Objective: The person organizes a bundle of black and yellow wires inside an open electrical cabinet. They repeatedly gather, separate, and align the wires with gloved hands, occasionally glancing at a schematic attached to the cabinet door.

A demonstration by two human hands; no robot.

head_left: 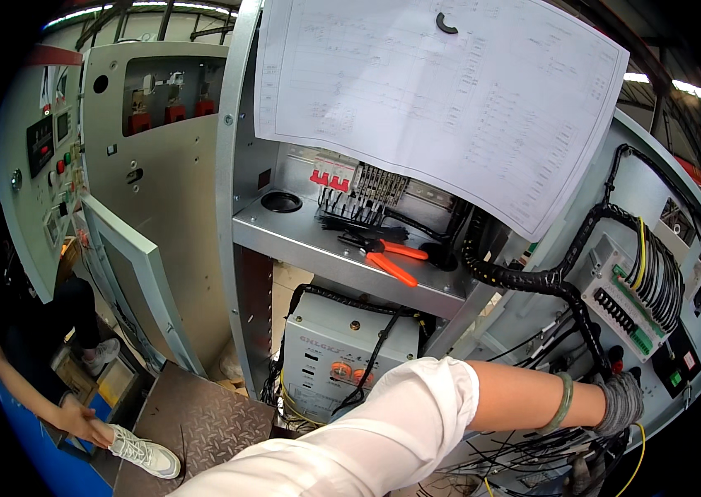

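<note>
1. Head view: a grey metal shelf is fixed across the middle of an open cabinet. Orange-handled pliers have been left on it, jaws to the left.
2. Above the shelf, a large white wiring sheet is hung, its lower edge curled.
3. Below the shelf, a pale grey box is seen, with black cable passed over it.
4. Right of the shelf, a door is crossed by a thick black cable and fitted with a circuit board full of wires.
5. Below and right of the shelf, the left hand is stretched out in a grey glove, near the door's wiring. Its fingers are hidden; whether anything is grasped cannot be told.
6. Lower still, among loose black wires, what seems the gloved right hand is partly shown; its grip cannot be told.
7. Far lower left of the shelf, a co-worker's hand is held beside a white sneaker.
</note>
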